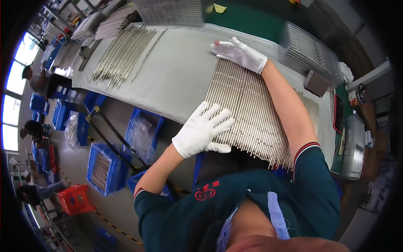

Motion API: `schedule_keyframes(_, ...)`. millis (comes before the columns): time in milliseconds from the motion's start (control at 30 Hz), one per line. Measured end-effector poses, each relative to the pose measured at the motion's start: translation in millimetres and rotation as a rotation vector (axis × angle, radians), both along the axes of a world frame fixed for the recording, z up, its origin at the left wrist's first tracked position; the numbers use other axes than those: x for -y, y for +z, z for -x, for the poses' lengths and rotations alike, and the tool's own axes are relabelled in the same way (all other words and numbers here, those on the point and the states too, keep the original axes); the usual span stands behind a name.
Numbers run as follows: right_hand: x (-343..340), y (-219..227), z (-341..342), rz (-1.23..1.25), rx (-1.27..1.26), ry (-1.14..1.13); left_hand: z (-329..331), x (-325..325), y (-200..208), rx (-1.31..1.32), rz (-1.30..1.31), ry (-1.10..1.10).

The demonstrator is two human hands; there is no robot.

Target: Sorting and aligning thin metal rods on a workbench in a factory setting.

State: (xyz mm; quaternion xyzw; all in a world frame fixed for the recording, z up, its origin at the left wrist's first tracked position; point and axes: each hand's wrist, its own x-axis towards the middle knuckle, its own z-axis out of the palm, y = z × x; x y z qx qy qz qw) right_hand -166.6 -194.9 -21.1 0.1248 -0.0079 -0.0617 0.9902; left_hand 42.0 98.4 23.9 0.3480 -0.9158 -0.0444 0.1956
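A wide row of thin metal rods lies side by side on the white-covered table, their near ends reaching over the front edge. My left hand, in a white glove, rests flat with spread fingers on the left part of the row. At the far ends of the rods is my right hand, also gloved, its fingers stretched out to the left. The right forearm passes over the row and hides part of it. Neither hand grips a rod. A looser bunch of similar rods lies at the table's far left.
Clear plastic trays stand at the back right beside a grey metal block. More trays stand at the back. Blue crates and a red crate sit on the floor at left. Other people are at far left.
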Motion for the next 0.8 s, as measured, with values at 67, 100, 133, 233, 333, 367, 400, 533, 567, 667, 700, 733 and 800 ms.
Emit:
schedule_keyframes(67,-8.2,3.7,-0.2,-0.047,0.017,0.041,-0.1,-1.7,1.9,-0.031,-0.042,-0.023)
schedule_keyframes(100,-32.6,16.3,-12.0,0.702,-0.27,-0.184,-1.8,-5.9,4.7,-0.012,-0.055,-0.013)
schedule_keyframes(133,-53.0,30.9,-16.9,1.45,-0.574,-0.421,-0.6,-7.2,8.3,0.007,-0.062,-0.014)
schedule_keyframes(233,-46.7,36.5,6.3,1.423,-0.669,-0.557,3.6,-5.2,9.0,0.027,-0.02,-0.02)
schedule_keyframes(333,-43.2,34.1,35.9,1.381,-0.745,-0.55,9.0,-10.0,11.0,0.03,-0.074,-0.033)
schedule_keyframes(367,-42.9,31.2,46.4,1.387,-0.716,-0.475,14.9,-11.9,11.0,0.035,-0.061,-0.047)
schedule_keyframes(400,-45.4,30.9,49.3,1.389,-0.684,-0.449,21.6,-16.2,9.3,0.057,-0.052,-0.051)
schedule_keyframes(533,-55.4,29.7,47.6,1.417,-0.635,-0.436,50.1,-17.1,3.2,0.086,-0.007,-0.087)
schedule_keyframes(567,-59.4,30.2,45.0,1.42,-0.625,-0.434,50.1,-14.9,4.7,0.079,-0.039,-0.086)
schedule_keyframes(667,-59.8,34.0,64.6,1.423,-0.71,-0.486,51.7,-13.1,1.6,0.057,-0.049,-0.097)
schedule_keyframes(700,-58.6,35.2,72.6,1.412,-0.73,-0.488,53.3,-15.8,2.4,0.06,-0.037,-0.085)
schedule_keyframes(733,-59.3,36.5,84.3,1.441,-0.787,-0.485,56.1,-18.6,2.8,0.063,-0.026,-0.073)
schedule_keyframes(800,-65.4,31.3,99.5,1.383,-0.771,-0.494,74.1,-22.4,-1.1,0.058,-0.053,-0.135)
